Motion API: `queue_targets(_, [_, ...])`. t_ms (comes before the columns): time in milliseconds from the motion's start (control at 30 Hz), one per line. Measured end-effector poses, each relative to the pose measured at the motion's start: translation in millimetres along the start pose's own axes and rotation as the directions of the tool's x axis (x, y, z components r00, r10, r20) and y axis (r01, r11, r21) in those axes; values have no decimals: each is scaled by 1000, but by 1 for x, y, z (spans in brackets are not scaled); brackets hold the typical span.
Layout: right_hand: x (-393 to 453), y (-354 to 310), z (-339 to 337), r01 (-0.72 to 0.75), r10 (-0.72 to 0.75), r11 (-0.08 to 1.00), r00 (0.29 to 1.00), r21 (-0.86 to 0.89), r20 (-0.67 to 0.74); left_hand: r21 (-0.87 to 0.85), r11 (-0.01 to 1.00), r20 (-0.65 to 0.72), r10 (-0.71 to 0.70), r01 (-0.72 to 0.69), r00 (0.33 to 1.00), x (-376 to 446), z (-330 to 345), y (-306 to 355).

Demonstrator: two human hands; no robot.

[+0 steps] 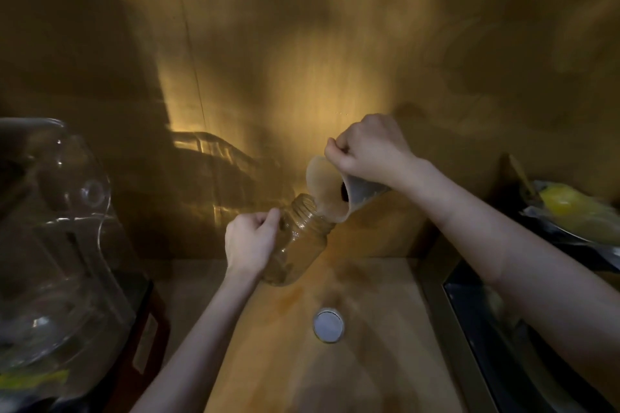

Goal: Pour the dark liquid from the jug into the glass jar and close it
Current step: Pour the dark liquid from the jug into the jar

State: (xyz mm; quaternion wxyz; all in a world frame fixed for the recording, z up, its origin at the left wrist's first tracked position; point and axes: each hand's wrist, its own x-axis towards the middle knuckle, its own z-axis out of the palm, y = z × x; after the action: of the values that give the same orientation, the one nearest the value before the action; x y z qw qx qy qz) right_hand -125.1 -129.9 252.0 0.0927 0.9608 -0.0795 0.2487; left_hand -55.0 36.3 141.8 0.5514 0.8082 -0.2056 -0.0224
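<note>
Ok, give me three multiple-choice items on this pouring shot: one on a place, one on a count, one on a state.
1. Where is the jar lid?
A. On the counter, nearer the camera than the glass jar
B. Screwed onto the jar
C. In the right hand

2. How many hands are holding something?
A. None
B. One
C. Two

3. How does the glass jar stand?
A. Upright and capped
B. Tilted, mouth open toward the jug
C. Lying flat on its side

Key: 1 A, the lid lies alone on the wooden counter, apart from the jar. 2 C, the left hand grips the jar and the right hand grips the jug. 3 B, the jar leans with its open mouth under the jug's lip.
</note>
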Motion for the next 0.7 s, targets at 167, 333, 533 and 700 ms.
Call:
queue_targets(167, [3,-9,3,103,-110,993,984,-55,-138,17,1000,2,0,0,1000,-7,4,-1])
queue_targets(333, [3,-14,9,129,-156,982,966,-137,-205,-2,1000,-35,-6,6,999,-13,5,1])
queue_targets(533, [10,-16,4,186,-207,977,948,-107,-241,-58,998,-37,21,-23,999,-14,6,1])
queue_targets(700, [12,-19,2,191,-227,969,939,-154,-259,-64,998,-59,-4,0,998,-10,4,-3])
